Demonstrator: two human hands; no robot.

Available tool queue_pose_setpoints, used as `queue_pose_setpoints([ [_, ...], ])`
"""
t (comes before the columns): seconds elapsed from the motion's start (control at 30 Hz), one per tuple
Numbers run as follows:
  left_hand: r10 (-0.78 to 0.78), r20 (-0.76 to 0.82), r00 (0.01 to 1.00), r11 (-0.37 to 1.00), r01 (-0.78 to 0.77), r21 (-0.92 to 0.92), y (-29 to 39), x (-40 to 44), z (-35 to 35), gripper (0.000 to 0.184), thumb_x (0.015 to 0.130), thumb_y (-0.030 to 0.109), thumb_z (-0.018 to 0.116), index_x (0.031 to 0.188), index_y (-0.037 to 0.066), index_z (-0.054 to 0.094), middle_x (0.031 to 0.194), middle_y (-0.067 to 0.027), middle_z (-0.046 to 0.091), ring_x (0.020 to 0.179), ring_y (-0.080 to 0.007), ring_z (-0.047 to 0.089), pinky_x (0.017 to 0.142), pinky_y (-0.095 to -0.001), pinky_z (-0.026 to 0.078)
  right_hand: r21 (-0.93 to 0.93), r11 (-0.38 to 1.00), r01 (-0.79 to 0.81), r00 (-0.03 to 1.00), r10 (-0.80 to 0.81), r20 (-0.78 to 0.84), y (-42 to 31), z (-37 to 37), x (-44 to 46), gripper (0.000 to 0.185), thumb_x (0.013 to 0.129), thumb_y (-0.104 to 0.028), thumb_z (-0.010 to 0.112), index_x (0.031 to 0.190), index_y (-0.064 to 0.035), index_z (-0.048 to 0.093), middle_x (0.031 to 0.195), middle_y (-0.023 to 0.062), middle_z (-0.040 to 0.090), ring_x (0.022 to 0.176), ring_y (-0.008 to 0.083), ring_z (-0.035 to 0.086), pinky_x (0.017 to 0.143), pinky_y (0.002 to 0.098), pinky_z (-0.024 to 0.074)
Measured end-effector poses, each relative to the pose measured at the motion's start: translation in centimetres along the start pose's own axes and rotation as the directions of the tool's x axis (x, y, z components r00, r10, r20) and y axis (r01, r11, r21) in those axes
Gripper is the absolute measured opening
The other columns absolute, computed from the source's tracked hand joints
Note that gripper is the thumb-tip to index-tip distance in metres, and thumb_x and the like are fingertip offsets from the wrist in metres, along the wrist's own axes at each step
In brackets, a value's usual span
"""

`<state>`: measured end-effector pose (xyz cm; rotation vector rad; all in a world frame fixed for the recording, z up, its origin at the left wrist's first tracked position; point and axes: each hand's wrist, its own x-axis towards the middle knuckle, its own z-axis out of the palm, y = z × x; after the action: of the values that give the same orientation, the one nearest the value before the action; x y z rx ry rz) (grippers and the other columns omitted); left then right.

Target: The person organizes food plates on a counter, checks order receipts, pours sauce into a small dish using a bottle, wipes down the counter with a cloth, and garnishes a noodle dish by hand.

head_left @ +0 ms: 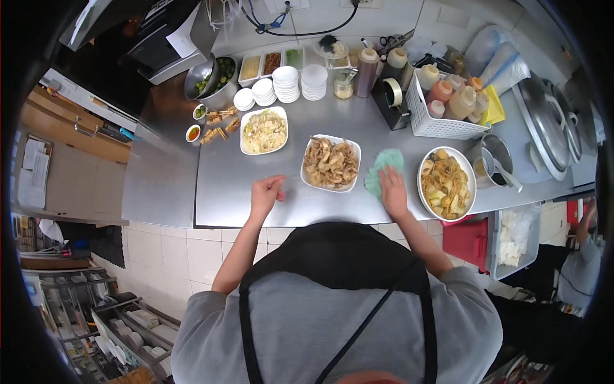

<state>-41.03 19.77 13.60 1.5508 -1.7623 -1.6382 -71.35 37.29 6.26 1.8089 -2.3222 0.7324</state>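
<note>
My right hand (392, 187) lies on a crumpled green cloth (382, 168) on the steel counter, fingers stretched out over it. Over the counter's front part, my left hand (270, 194) is closed with its fingers curled in, and nothing shows in it. Between the two hands stands a square white bowl of fried brown pieces (331, 163). Behind my left hand is another square white dish with pale, chopped food (264, 131). To the right of the cloth sits an oval white dish of noodles with vegetables (446, 184).
Stacks of small white dishes (286, 83) line the back, near ingredient tubs (272, 63) and a bowl of green fruit (224, 80). At right are a white basket of sauce bottles (448, 121), a tape dispenser (391, 102) and a metal pot (489, 160). Another person (579, 269) stands at far right.
</note>
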Motion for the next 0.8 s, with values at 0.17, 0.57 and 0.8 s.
queue_pose_setpoints([
  [0.17,0.345,-0.041,0.938,0.935,-0.340,0.097,-1.4,0.3,1.3,0.038,0.079,0.007,0.054,0.116,0.002,0.048,0.106,-0.0141,0.054,0.080,-0.0150,0.058,0.065,-0.0226,0.046,0.221,0.966,0.137,0.967,-0.082,-0.242,1.5,2.7,14.1,0.023,0.075,-0.004,0.048,0.096,-0.0036,0.058,0.101,0.0124,0.056,0.096,0.0296,0.051,0.084,0.0372,0.0398],
  [0.57,-0.031,0.612,0.791,0.807,0.381,-0.452,0.6,5.2,3.7,0.048,0.083,0.006,0.041,0.128,0.004,0.023,0.112,-0.0174,0.048,0.096,-0.0272,0.055,0.085,-0.0382,0.046,-0.114,0.991,0.067,0.995,-0.058,0.078,-0.4,4.6,7.8,0.038,0.081,-0.025,0.047,0.119,-0.0176,0.046,0.127,0.0095,0.037,0.120,0.0342,0.029,0.096,0.0496,0.0273],
  [0.8,-0.053,0.595,0.802,0.837,0.361,-0.412,-0.1,6.9,3.6,0.050,0.072,-0.005,0.039,0.122,0.003,0.032,0.107,-0.0156,0.052,0.092,-0.0270,0.057,0.082,-0.0388,0.048,0.222,0.974,-0.050,0.982,0.007,0.189,-6.2,-4.0,-9.2,0.028,0.078,-0.005,0.049,0.106,-0.0082,0.055,0.108,0.0133,0.054,0.102,0.0319,0.049,0.088,0.0391,0.0386],
])
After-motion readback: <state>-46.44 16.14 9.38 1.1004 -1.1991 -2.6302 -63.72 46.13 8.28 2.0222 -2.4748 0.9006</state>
